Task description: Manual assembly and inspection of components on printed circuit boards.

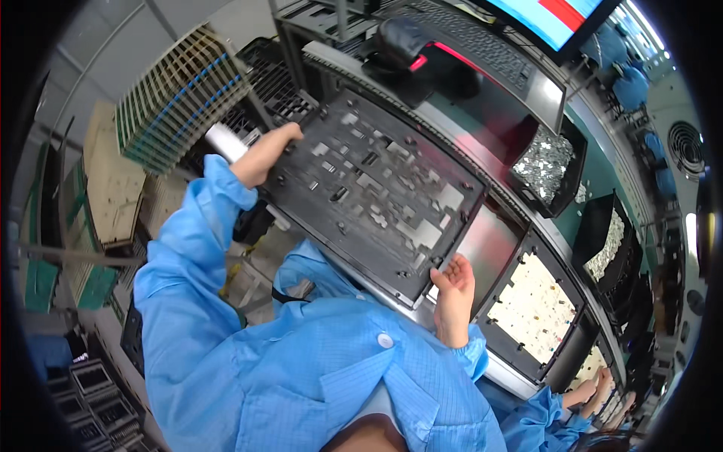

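A black rectangular fixture tray point(305, 207) with grey cut-outs, slots and small clips spans the space before my body, tilted across the view. My left hand point(265, 157) is closed on its left end, fingers hidden beneath the edge. At the near right corner, my right hand point(454, 297) grips the tray's side, with the thumb by the corner and the fingertips showing beside it. To the right, a similar black tray carrying a pale board point(533, 307) with small parts lies on the work line point(493, 369).
A rack of stacked green-edged boards point(184, 98) stands at the left. Beyond the tray are a mouse point(403, 41), a keyboard point(471, 45) and a monitor point(553, 19). Black bins of silvery parts point(544, 162) and pale parts point(606, 241) sit right. A co-worker's hands point(591, 392) work lower right.
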A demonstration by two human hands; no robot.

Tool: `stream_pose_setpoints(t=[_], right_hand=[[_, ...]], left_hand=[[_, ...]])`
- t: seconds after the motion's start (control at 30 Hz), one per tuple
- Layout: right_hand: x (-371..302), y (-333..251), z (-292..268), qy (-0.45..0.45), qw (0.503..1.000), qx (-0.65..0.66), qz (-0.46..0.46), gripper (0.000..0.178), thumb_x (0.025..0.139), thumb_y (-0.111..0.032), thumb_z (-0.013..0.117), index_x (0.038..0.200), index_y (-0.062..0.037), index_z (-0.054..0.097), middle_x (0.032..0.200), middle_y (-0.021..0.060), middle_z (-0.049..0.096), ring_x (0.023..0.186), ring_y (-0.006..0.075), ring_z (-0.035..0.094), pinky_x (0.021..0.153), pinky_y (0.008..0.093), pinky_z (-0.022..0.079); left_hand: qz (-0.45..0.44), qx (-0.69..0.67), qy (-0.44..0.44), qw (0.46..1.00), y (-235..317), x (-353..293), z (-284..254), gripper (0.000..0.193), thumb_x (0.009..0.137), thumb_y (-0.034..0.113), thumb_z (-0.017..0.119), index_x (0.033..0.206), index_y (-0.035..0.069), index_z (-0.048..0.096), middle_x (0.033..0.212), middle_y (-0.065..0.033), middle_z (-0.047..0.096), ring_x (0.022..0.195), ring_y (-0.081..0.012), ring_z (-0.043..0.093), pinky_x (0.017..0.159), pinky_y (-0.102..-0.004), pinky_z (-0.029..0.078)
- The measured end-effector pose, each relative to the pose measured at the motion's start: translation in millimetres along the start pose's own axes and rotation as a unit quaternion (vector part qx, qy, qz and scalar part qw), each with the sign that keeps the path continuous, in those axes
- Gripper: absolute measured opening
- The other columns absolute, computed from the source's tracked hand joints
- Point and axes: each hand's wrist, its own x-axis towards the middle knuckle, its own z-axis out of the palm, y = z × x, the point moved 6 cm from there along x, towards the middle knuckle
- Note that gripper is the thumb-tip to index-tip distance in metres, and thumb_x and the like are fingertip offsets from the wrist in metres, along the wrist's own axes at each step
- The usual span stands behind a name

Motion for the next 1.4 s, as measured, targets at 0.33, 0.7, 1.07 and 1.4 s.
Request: stream_pose_setpoints(t=[0.33, 0.7, 1.07, 1.4], right_hand=[[23, 9, -23, 0.081, 0.997, 0.0, 0.018, 0.047, 0.081, 0.012, 0.063, 0.125, 0.0014, 0.049, 0.111, 0.0062, 0.057, 0.101, 0.014, 0.055, 0.088, 0.0258, 0.046], [19, -13, -87, 0.139, 0.974, -0.165, -0.072, 0.057, 0.097, -0.024, 0.066, 0.148, -0.0194, 0.041, 0.144, 0.003, 0.044, 0.118, 0.0179, 0.049, 0.09, 0.0387, 0.05], [22, -71, 19, 0.007, 0.956, -0.217, -0.199, 0.042, 0.099, -0.009, 0.058, 0.139, -0.0013, 0.05, 0.137, 0.0103, 0.053, 0.123, 0.0182, 0.049, 0.106, 0.0305, 0.037], [8, -88, 72, -0.114, 0.946, -0.207, -0.22, 0.041, 0.098, -0.003, 0.056, 0.138, 0.0014, 0.05, 0.125, 0.0134, 0.062, 0.116, 0.0193, 0.058, 0.103, 0.031, 0.043]], left_hand=[[-0.02, 0.163, 0.071, 0.984, -42, 102, 8, 0.034, 0.088, 0.032, 0.061, 0.099, 0.001, 0.066, 0.091, -0.0043, 0.066, 0.08, -0.0141, 0.061, 0.075, -0.03, 0.049], [0.458, 0.415, 0.599, 0.508, 83, -41, -95, 0.069, 0.085, 0.021, 0.064, 0.144, -0.006, 0.038, 0.146, -0.0291, 0.029, 0.136, -0.0472, 0.028, 0.112, -0.0563, 0.023], [0.242, 0.315, 0.596, 0.697, 18, -99, -331, 0.042, 0.092, 0.017, 0.055, 0.128, -0.004, 0.051, 0.094, -0.0337, 0.064, 0.089, -0.0489, 0.063, 0.081, -0.055, 0.048], [0.321, 0.358, 0.711, 0.513, 45, -154, -226, 0.041, 0.096, 0.015, 0.051, 0.131, -0.006, 0.055, 0.075, -0.0257, 0.063, 0.067, -0.0433, 0.061, 0.061, -0.0502, 0.049]])
